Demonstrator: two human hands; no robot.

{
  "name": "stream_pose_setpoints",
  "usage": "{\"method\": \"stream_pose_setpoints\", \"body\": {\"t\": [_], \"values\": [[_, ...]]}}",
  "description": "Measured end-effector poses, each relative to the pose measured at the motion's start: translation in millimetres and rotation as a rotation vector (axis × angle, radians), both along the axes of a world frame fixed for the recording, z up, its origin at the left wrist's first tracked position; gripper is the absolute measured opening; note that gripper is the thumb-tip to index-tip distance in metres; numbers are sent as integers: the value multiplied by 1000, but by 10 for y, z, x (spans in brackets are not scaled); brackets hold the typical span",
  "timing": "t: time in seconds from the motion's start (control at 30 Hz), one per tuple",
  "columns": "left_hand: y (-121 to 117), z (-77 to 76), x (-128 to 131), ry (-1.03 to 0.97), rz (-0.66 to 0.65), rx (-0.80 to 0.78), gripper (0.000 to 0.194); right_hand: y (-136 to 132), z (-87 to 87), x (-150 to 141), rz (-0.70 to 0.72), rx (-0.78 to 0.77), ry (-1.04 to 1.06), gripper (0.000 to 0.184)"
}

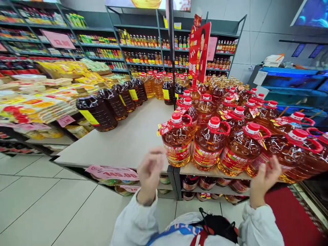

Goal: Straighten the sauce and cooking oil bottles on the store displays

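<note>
My left hand [151,171] is raised in front of the shelf edge, slightly blurred, its fingers loosely bent with nothing in them. Close to it stands a large oil bottle [178,141] with a red cap, red handle and red label. My right hand [266,179] is held up, palm inward and fingers apart, also without anything in it. Just behind the right hand are more red-capped oil bottles [241,148]. Another such oil bottle [209,145] stands upright between the two hands. Neither hand clearly touches a bottle.
Dark oil bottles [96,114] with yellow labels line the left side of a pale display top [128,140]. A pink price sign [112,173] hangs at its front. Packaged goods [38,106] are stacked left. A red sign [198,51] rises among the bottles. Blue tanks [289,82] stand right.
</note>
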State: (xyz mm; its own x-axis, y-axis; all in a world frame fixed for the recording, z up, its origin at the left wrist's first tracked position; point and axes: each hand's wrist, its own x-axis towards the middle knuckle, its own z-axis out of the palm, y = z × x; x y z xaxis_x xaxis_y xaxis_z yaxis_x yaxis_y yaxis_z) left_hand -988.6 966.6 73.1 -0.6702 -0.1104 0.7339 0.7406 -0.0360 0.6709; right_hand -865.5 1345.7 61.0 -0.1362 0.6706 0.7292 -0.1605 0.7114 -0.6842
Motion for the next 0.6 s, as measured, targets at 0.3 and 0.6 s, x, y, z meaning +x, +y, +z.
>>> {"method": "stream_pose_setpoints", "body": {"t": [0.3,0.6], "values": [[374,-1121,-1062,-475,-171,-200,116,-97,-1405,-339,-127,262,-462,126],[477,-1112,-857,-452,-53,-243,114,32,-1477,-127,-38,230,-514,108]]}}
